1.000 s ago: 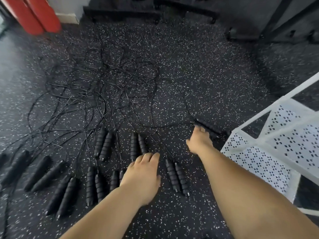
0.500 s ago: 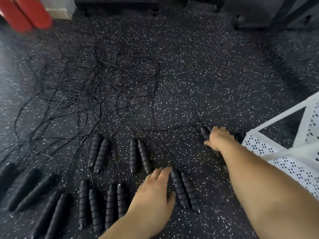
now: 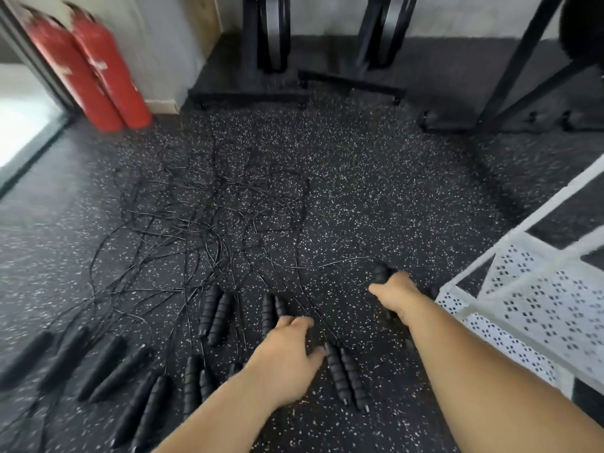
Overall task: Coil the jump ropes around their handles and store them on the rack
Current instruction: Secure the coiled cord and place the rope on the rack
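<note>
Handle pairs: roughly seven, floor, 6 to 9 o'clock, blurred. Right hand: fingers clamped round further handles beside rack, 3 o'clock. Left hand: fingers loosely apart, empty.

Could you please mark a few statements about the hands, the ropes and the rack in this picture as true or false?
1. The right hand grips a black handle. True.
2. The left hand holds a handle too. False: it holds nothing.
3. The rack is black. False: it is white.
4. Two red extinguishers stand by the wall. True.
5. The ropes lie tangled on the floor. True.
</note>
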`<state>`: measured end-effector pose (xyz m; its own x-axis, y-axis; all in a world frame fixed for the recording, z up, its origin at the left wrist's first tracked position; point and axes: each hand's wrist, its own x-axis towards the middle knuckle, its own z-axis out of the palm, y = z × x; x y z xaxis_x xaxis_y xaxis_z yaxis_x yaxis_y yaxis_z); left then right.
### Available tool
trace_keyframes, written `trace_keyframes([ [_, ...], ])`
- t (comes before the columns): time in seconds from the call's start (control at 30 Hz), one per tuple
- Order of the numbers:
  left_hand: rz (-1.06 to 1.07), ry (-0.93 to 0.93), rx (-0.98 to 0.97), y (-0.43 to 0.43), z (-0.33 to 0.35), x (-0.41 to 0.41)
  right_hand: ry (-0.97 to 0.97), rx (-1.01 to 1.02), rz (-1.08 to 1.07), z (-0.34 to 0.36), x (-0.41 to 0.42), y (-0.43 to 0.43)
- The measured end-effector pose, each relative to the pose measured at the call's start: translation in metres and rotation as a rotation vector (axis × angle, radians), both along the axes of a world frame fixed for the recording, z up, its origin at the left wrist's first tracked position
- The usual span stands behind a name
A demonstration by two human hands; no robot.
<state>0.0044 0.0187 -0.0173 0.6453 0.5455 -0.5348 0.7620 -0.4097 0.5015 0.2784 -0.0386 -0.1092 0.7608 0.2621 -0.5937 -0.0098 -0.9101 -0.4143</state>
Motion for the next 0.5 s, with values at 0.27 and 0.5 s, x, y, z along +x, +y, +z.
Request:
trace_keyframes([
  [0.27,0.226,-0.307,-0.171,-0.068,0.124,-0.034,0.048,0.477,-0.373,0.213,-0.059,-0.066],
  [0.5,0.493,-0.538,-0.428,-0.121,0.155,-0.049,0.038,0.723,-0.334,0.269,-0.176,-0.139],
])
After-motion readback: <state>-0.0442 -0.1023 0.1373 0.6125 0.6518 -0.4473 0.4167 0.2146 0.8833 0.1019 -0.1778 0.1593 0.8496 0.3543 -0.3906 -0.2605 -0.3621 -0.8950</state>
